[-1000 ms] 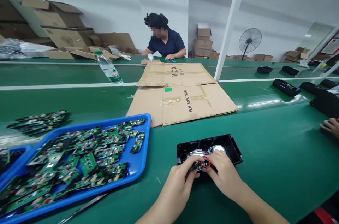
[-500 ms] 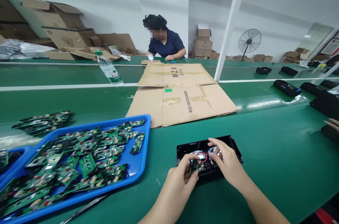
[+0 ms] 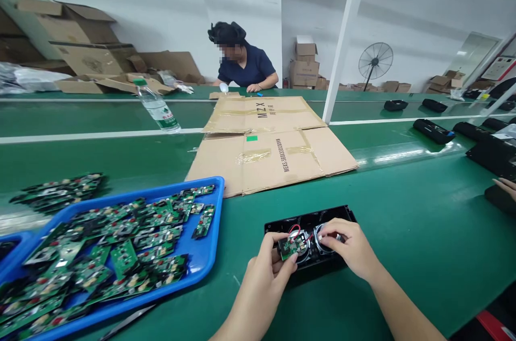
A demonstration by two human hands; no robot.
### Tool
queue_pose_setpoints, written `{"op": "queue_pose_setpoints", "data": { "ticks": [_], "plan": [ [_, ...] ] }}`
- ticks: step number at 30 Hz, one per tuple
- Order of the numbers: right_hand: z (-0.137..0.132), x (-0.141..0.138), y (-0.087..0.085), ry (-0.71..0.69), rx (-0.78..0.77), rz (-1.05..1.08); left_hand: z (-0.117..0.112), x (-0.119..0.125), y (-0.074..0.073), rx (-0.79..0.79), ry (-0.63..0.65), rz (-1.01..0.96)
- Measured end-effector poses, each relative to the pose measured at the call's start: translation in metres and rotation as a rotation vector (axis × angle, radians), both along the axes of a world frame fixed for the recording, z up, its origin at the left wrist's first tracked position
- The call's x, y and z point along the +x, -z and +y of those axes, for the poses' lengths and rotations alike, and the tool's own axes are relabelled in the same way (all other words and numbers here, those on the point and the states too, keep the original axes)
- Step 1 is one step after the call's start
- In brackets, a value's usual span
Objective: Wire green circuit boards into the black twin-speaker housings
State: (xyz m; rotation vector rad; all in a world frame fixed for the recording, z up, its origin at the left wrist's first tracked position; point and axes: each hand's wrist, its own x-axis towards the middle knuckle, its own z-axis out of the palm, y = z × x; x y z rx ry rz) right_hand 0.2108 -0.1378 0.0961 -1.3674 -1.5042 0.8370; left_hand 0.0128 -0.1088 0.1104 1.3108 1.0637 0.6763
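Observation:
A black speaker housing (image 3: 312, 218) lies open on the green bench in front of me, two round metal-rimmed speakers inside. My left hand (image 3: 266, 268) pinches a small green circuit board (image 3: 292, 246) between thumb and fingers, over the housing's left part. A red wire (image 3: 296, 227) loops up beside the board. My right hand (image 3: 353, 248) is closed, its thumb and fingertips together above the right-hand speaker (image 3: 319, 241). Whatever those fingertips hold is too small and covered to name.
At left stands a blue tray (image 3: 220, 222) heaped with circuit boards; more boards (image 3: 60, 190) lie behind it. Tweezers (image 3: 127, 322) rest at its front edge. Flattened cardboard (image 3: 266, 161) and a water bottle (image 3: 157, 107) are ahead. A co-worker (image 3: 245, 64) sits opposite.
My left hand has turned the circuit board so its face shows more. The right hand's fingers have drawn together over the right speaker. The view has shifted slightly.

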Motion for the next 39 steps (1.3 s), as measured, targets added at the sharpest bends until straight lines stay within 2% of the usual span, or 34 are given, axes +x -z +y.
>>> {"op": "queue_pose_setpoints", "data": {
  "ticks": [4,8,16,22,28,30,35,39],
  "plan": [
    [-0.002,-0.011,0.0,-0.118,0.159,-0.171,-0.002,0.001,0.0,-0.027,0.037,0.005],
    [-0.002,-0.022,0.008,-0.078,0.335,-0.359,-0.004,0.0,0.001,0.001,0.073,0.031],
    [-0.005,-0.027,0.012,-0.058,0.43,-0.587,-0.005,0.0,0.001,0.133,0.098,0.124],
    [-0.004,-0.028,0.009,-0.054,0.455,-0.59,-0.004,0.001,0.002,0.117,0.083,0.121],
    [-0.006,-0.033,0.013,-0.04,0.56,-0.825,-0.005,0.001,0.002,0.135,0.123,0.113],
    [-0.006,-0.032,0.014,-0.048,0.523,-0.782,-0.004,0.0,0.003,0.144,0.158,0.097],
    [-0.003,-0.025,0.011,-0.056,0.195,-0.465,0.0,-0.002,0.001,0.143,0.223,0.06],
    [-0.001,-0.023,0.006,-0.081,0.171,-0.492,-0.001,-0.002,-0.001,0.195,0.243,0.081]
  ]
}}
